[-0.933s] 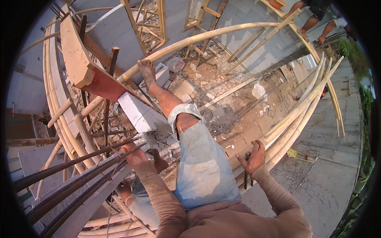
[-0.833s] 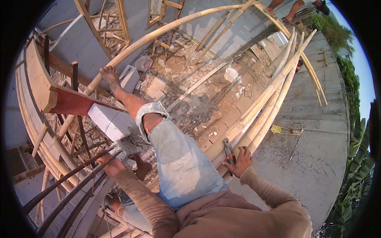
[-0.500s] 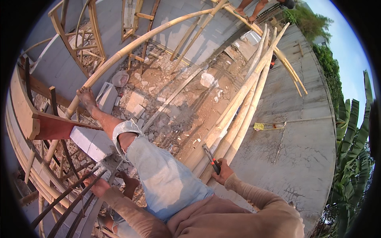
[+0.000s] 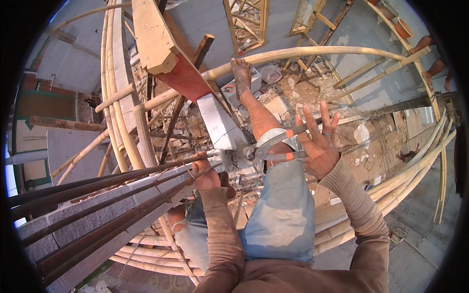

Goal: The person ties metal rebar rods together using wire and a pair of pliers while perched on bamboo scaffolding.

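My left hand [image 4: 207, 177] is closed around the end of a dark steel rebar rod [image 4: 146, 172], one of several that run in from the left. Thin tie wire [image 4: 187, 168] shows near its fingers. Over my thigh, my right hand [image 4: 320, 149] holds a pair of pincers [image 4: 273, 149] with orange and black handles. Its fingers are spread and the handles stand apart. The pincers' head lies at the rough grey end of the wall [image 4: 229, 158], just right of the rod tips. Whether the jaws touch anything, I cannot tell.
A white block [image 4: 217, 119] stands beyond the rods, beside a red-sided wooden board [image 4: 183, 85]. My bare foot [image 4: 242, 75] rests against a curved bamboo pole [image 4: 303, 52]. Rubble [image 4: 278, 107] lies below. More bamboo poles [image 4: 391, 188] cross at right, and another person's legs [image 4: 432, 66] show at far right.
The view has swung left toward the rods. My right hand has brought the pincers from beside the bamboo poles to the wall end near my left hand, its fingers now spread and the handles parted.
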`<state>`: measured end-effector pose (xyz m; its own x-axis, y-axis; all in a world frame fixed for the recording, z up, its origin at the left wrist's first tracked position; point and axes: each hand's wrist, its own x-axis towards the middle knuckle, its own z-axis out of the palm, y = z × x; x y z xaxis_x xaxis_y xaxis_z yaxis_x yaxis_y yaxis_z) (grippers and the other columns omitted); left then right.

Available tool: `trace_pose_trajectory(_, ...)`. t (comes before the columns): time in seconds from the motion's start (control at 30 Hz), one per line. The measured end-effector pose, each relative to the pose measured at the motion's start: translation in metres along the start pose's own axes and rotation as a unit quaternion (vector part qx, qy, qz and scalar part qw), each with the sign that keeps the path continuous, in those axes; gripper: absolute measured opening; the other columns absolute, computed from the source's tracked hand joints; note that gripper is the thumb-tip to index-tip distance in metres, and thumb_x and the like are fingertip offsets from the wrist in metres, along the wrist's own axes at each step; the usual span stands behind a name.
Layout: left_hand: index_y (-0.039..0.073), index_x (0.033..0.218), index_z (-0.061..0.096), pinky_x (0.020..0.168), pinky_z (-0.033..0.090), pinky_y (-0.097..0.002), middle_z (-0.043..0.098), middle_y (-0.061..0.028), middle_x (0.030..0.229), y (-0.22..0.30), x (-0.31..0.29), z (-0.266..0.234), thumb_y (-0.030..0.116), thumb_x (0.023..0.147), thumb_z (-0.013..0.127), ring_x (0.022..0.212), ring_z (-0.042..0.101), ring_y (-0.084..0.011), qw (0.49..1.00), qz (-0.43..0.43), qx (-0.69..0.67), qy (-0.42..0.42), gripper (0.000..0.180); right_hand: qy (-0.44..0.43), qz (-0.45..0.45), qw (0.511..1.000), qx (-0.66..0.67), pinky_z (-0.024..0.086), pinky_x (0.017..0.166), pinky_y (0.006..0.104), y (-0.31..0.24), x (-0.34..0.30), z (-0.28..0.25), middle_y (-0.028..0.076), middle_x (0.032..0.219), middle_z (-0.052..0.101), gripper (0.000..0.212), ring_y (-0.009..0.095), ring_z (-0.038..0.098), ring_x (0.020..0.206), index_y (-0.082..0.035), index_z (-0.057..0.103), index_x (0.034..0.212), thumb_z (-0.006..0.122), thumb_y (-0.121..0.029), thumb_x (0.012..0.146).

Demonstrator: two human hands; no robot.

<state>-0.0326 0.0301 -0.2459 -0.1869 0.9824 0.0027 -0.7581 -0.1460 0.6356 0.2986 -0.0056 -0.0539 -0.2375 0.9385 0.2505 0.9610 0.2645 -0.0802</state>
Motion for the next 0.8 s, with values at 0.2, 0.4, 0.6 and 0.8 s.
trace_pose_trajectory(0.2, 0.002, 0.126, 0.059, 0.107, 0.04, -0.035, 0.061, -0.0083, 0.126, -0.003, -0.006, -0.003, 0.015, 0.097, 0.06, 0.12, 0.054, -0.0216, 0.998, 0.032, 0.049, 0.002, 0.032, 0.044, -0.131, 0.989, -0.045, 0.001, 0.112, 0.0728, -0.022, 0.072, 0.07, 0.01, 0.164, 0.015, 0.035, 0.047, 0.007, 0.149, -0.005, 0.063, 0.118, 0.054, -0.024, 0.09)
trace_pose_trajectory(0.4, 0.004, 0.122, 0.063, 0.11, 0.039, -0.0374, 0.062, -0.0069, 0.126, -0.001, -0.006, 0.012, 0.013, 0.096, 0.06, 0.117, 0.056, -0.02, 0.999, 0.019, 0.036, 0.003, 0.027, 0.07, -0.183, 0.979, -0.048, 0.002, 0.112, 0.0738, -0.036, 0.088, 0.108, 0.004, 0.164, 0.017, 0.021, 0.043, 0.01, 0.149, -0.01, 0.071, 0.093, 0.056, -0.024, 0.087)
trace_pose_trajectory(0.6, 0.005, 0.119, 0.066, 0.111, 0.039, -0.0369, 0.067, -0.0063, 0.118, 0.001, -0.006, 0.012, 0.012, 0.095, 0.062, 0.115, 0.058, -0.019, 0.999, 0.017, 0.031, 0.032, 0.025, 0.118, -0.185, 0.974, -0.059, 0.002, 0.113, 0.0727, -0.046, 0.095, 0.113, 0.002, 0.163, 0.019, 0.02, 0.042, 0.011, 0.15, -0.012, 0.072, 0.093, 0.057, -0.023, 0.086)
trace_pose_trajectory(0.8, 0.006, 0.117, 0.068, 0.112, 0.038, -0.0358, 0.068, -0.006, 0.118, 0.0, -0.006, 0.014, 0.012, 0.093, 0.065, 0.114, 0.058, -0.0182, 0.997, 0.025, 0.038, 0.054, 0.025, 0.125, -0.193, 0.97, -0.079, 0.012, 0.113, 0.0716, -0.046, 0.098, 0.109, 0.003, 0.159, 0.027, 0.022, 0.04, 0.024, 0.144, -0.011, 0.073, 0.095, 0.06, -0.024, 0.084)
